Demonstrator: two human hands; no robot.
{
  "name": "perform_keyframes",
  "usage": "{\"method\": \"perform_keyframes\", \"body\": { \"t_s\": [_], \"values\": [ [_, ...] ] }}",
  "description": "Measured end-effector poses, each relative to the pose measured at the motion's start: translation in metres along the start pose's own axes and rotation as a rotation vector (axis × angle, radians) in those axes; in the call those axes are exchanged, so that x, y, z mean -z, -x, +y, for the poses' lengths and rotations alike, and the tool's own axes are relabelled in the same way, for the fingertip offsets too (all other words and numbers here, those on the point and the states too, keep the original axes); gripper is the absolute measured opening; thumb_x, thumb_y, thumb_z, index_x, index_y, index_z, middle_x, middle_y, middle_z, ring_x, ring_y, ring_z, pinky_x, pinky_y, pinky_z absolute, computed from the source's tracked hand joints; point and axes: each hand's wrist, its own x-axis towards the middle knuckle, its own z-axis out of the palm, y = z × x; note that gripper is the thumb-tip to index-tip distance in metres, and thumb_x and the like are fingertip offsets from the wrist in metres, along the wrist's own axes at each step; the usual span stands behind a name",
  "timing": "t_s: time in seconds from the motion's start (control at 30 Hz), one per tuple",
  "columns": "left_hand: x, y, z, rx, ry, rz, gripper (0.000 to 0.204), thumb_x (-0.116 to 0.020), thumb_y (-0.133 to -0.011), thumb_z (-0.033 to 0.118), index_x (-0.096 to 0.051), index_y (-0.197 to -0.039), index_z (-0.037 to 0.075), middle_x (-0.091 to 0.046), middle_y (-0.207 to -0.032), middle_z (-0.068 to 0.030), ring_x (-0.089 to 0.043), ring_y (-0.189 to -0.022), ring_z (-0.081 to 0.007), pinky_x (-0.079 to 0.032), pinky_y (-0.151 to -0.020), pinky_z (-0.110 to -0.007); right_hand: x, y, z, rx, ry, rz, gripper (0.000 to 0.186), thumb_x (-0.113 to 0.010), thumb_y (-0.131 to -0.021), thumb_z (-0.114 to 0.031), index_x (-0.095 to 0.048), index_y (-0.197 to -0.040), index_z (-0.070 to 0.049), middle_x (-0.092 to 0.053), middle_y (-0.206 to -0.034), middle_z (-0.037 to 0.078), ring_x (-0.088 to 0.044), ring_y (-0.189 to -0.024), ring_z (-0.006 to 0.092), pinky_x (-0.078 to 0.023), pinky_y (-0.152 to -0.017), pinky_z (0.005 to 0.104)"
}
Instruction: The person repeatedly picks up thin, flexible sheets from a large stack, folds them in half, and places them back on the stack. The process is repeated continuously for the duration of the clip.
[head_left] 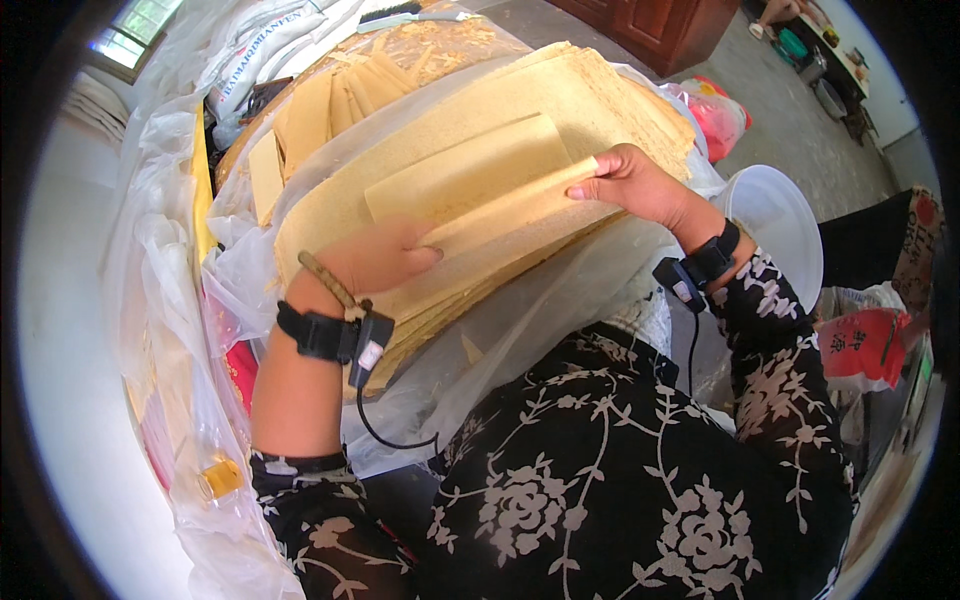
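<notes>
A broad stack of thin yellow pancake-like sheets (pixel 330 215) lies in front of me on clear plastic. On top of it rests a part-folded yellow sheet (pixel 480 175), its near edge lifted in a long narrow fold. My right hand (pixel 635 185) pinches the right end of that fold between thumb and fingers. Beside the fold's left end is my left hand (pixel 375 255), low over the stack. Its thumb shows, but the fingers are smeared by motion, so whether they grip the sheet is unclear.
Folded yellow pieces (pixel 345 100) lie beyond the stack, near a black-bristled brush (pixel 390 12). White printed sacks (pixel 265 55) stand at the far left. To the right are a translucent white bucket (pixel 775 215) and a red-and-white bag (pixel 865 345). Clear plastic (pixel 170 330) drapes the left side.
</notes>
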Motion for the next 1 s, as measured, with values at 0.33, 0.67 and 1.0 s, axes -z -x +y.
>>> {"method": "perform_keyframes", "body": {
  "t_s": [0.33,0.67,1.0],
  "values": [
    [-0.020,0.031,-0.057,0.261,0.958,0.453,0.029,-0.078,-0.095,0.028,-0.072,-0.105,0.002,-0.067,-0.084,0.0018,-0.062,-0.071,-0.0075,-0.053,-0.066,-0.024,0.001,-0.033,-0.006,-0.290,0.159,0.132,0.043,-0.075,-0.097,-0.041,-0.078,-0.110,0.000,-0.070,-0.081,0.002,-0.057,-0.069,0.0110,-0.051,-0.065,0.0280],
    [-0.082,-0.017,-0.063,0.432,0.394,1.087,0.039,-0.072,-0.099,0.033,-0.061,-0.078,0.003,-0.059,-0.064,-0.0046,-0.057,-0.059,-0.0195,-0.045,-0.058,-0.037,-0.008,-0.054,-0.008,-0.256,0.555,0.252,0.052,-0.063,-0.100,-0.049,-0.076,-0.115,-0.001,-0.076,-0.097,0.020,-0.072,-0.091,0.0343,-0.054,-0.087,0.0416],
    [-0.084,-0.040,0.016,0.044,-0.511,1.080,0.085,-0.077,-0.088,0.046,-0.045,-0.153,0.003,-0.050,-0.155,-0.0180,-0.045,-0.144,-0.0359,-0.034,-0.120,-0.049,-0.001,-0.064,-0.013,-0.304,0.773,0.160,0.058,-0.056,-0.099,-0.057,-0.076,-0.114,-0.005,-0.075,-0.106,0.024,-0.070,-0.099,0.0410,-0.053,-0.091,0.0464]
  ]
}}
